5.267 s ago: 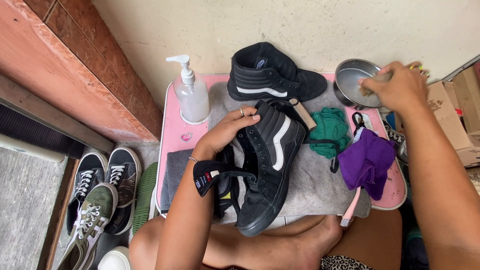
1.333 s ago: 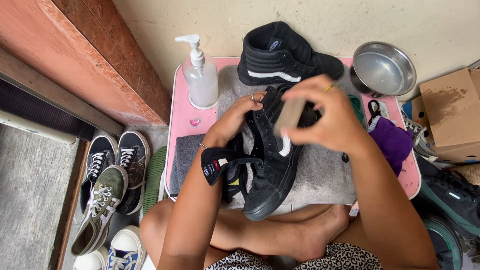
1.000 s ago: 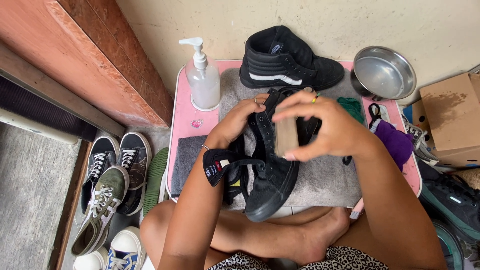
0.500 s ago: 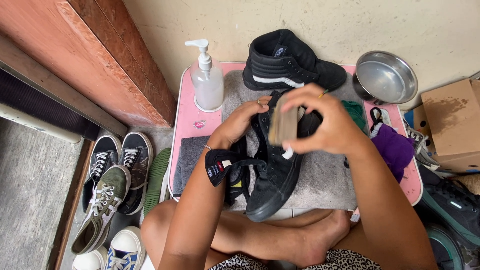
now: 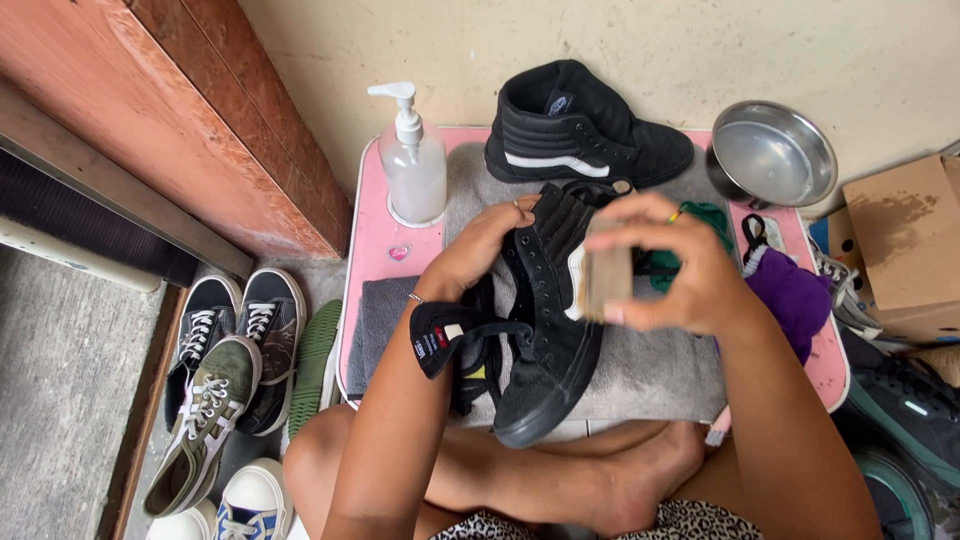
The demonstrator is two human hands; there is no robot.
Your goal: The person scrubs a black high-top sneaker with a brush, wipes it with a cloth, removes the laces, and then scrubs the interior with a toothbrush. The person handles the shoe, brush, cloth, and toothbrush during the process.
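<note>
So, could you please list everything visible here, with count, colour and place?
high-top shoe in hand: 1, black, on grey towel, held by left hand
second high-top shoe: 1, black with white stripe, back of table
brush: 1, tan, against shoe
pump bottle: 1, clear, table's back left
metal bowl: 1, silver, back right
purple cloth: 1, right edge
green cloth: 1, behind right hand
table: 1, pink
cardboard box: 1, brown, far right
floor shoes: several, left
left hand: in shoe's opening
right hand: fingers gripping brush
</note>
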